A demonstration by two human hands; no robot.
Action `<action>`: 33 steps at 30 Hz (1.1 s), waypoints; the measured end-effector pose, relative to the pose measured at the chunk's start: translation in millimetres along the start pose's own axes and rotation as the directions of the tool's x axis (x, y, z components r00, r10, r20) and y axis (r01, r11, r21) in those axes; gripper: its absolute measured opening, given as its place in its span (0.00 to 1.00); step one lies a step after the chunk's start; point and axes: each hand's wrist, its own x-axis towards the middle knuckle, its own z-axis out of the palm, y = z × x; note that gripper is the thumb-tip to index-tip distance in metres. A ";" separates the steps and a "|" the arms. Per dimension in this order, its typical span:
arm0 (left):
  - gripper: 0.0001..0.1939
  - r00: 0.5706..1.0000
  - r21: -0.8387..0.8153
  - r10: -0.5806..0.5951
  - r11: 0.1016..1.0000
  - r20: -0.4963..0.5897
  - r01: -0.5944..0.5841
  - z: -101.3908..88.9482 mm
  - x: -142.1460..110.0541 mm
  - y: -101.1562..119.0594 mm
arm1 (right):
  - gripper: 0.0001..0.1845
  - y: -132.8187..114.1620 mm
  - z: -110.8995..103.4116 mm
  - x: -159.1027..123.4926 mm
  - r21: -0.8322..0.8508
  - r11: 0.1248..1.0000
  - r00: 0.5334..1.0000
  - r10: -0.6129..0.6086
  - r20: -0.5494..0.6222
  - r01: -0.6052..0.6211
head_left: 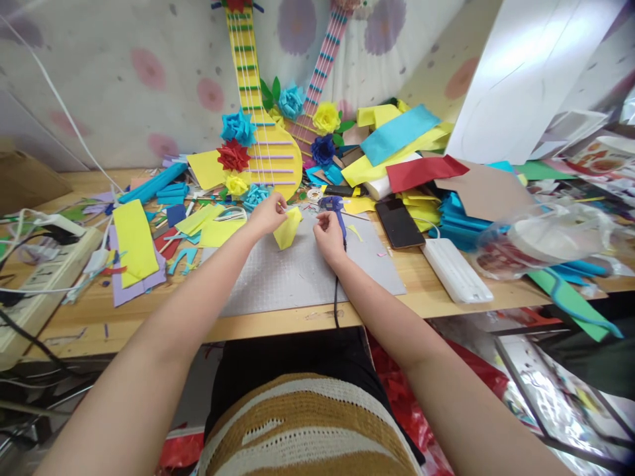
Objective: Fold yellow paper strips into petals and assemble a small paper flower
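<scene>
Between the fingers of my left hand point(269, 215) is a folded piece of yellow paper point(288, 229), held up over the grey cutting mat point(278, 284). My right hand point(328, 233) hovers to the right of that paper, its fingers curled with the tips close together; whether they pinch anything small is too hard to make out. Just behind the right hand lies a blue hot glue gun point(333, 203), its black cord running down over the table's front edge. Small yellow scraps point(354, 231) rest on the mat to the right.
A yellow paper guitar point(275, 155) with paper flowers leans on the wall, a pink one point(325, 63) behind it. A phone point(399, 223), a white power bank-like box point(456, 270) and coloured paper point(401, 135) crowd the right. Paper strips point(133, 241) and a power strip point(59, 284) lie left.
</scene>
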 end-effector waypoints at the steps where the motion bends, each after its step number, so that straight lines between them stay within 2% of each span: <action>1: 0.09 0.994 -0.115 -0.087 0.990 -0.059 0.080 1.0 -4.8 -1.5 | 0.10 -2.6 -0.2 -1.7 -0.009 1.000 1.000 -0.025 0.002 0.025; 3: 0.08 0.960 -0.361 -0.255 0.911 -0.112 0.200 6.0 -15.4 -4.6 | 0.09 -9.4 -0.8 -7.0 -0.057 0.991 0.992 -0.120 0.041 0.122; 6: 0.10 0.896 -0.615 -0.440 0.723 -0.062 0.313 17.9 -29.9 -9.4 | 0.09 -20.3 -1.0 -17.4 -0.164 0.927 0.930 -0.301 0.210 0.337; 8: 0.10 0.865 -0.685 -0.496 0.654 -0.070 0.319 26.0 -36.7 -12.7 | 0.10 -24.9 -0.1 -23.4 -0.200 0.875 0.868 -0.358 0.344 0.440; 10: 0.09 0.843 -0.725 -0.531 0.614 -0.085 0.314 32.8 -41.3 -16.1 | 0.10 -26.0 1.7 -26.9 -0.255 0.817 0.817 -0.383 0.430 0.517; 14: 0.10 0.823 -0.769 -0.562 0.560 -0.080 0.308 39.7 -47.7 -21.8 | 0.08 -22.5 5.6 -27.4 -0.374 0.700 0.760 -0.378 0.528 0.608; 17: 0.11 0.828 -0.796 -0.556 0.533 -0.075 0.286 39.5 -52.1 -25.1 | 0.12 -22.4 6.7 -26.6 -0.424 0.671 0.764 -0.352 0.540 0.609; 21: 0.10 0.813 -0.836 -0.577 0.484 -0.083 0.258 35.7 -55.5 -28.6 | 0.15 -27.2 4.7 -27.8 -0.427 0.681 0.789 -0.397 0.468 0.595; 23: 0.09 0.804 -0.859 -0.591 0.444 -0.067 0.255 33.4 -55.9 -29.3 | 0.14 -28.2 4.0 -28.7 -0.430 0.681 0.796 -0.417 0.438 0.593; 26: 0.09 0.801 -0.878 -0.597 0.405 -0.042 0.256 30.4 -56.2 -28.5 | 0.11 -25.6 5.4 -28.7 -0.429 0.667 0.783 -0.417 0.462 0.609; 29: 0.09 0.806 -0.879 -0.590 0.403 -0.037 0.255 30.4 -57.1 -26.8 | 0.10 -20.5 9.5 -27.0 -0.436 0.661 0.777 -0.399 0.487 0.612; 33: 0.09 0.819 -0.869 -0.570 0.433 -0.059 0.239 35.6 -59.4 -24.8 | 0.12 -17.0 14.2 -25.2 -0.451 0.695 0.808 -0.338 0.483 0.560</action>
